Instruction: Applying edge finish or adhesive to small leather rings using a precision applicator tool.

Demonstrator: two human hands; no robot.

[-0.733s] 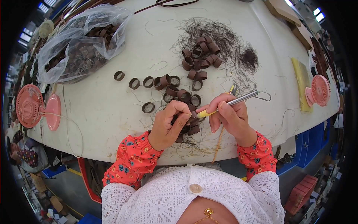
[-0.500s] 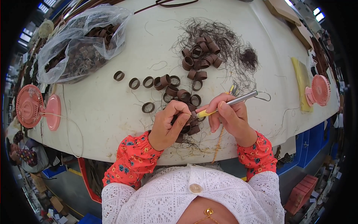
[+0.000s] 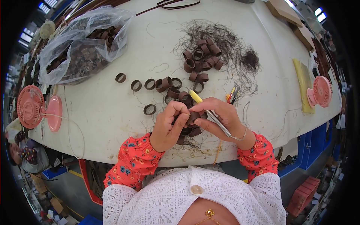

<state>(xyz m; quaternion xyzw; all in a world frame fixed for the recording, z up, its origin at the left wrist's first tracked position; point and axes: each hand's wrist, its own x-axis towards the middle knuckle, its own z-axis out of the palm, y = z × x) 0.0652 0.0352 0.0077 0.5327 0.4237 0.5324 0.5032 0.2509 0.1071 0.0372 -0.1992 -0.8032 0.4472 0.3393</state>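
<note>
My left hand [image 3: 170, 125] pinches a dark brown ring [image 3: 193, 117] at the near end of a loose row of similar rings [image 3: 162, 84]. My right hand [image 3: 223, 122] grips the same ring with thumb and forefinger and also carries a silver, yellow-tipped thread-cutter-like tool [image 3: 198, 98], its tip pointing away from me and a bent wire loop at its near end. More small tools [image 3: 233, 94] with red, yellow and black parts lie just beyond my right hand. A heap of rings [image 3: 202, 56] sits on tangled dark threads [image 3: 210, 28] farther back on the white table [image 3: 127, 108].
A clear plastic bag of rings [image 3: 84, 47] is at back left. Pink fans [image 3: 30, 107] [image 3: 321, 91] stand at both sides, the right one by a yellow sheet [image 3: 303, 69]. Boxes [image 3: 283, 13] are at back right. A person [image 3: 24, 152] is at far left.
My right hand has moved down toward the left hand and turned the tool, so its yellow end now points away from me. My right fingers now pinch the ring.
</note>
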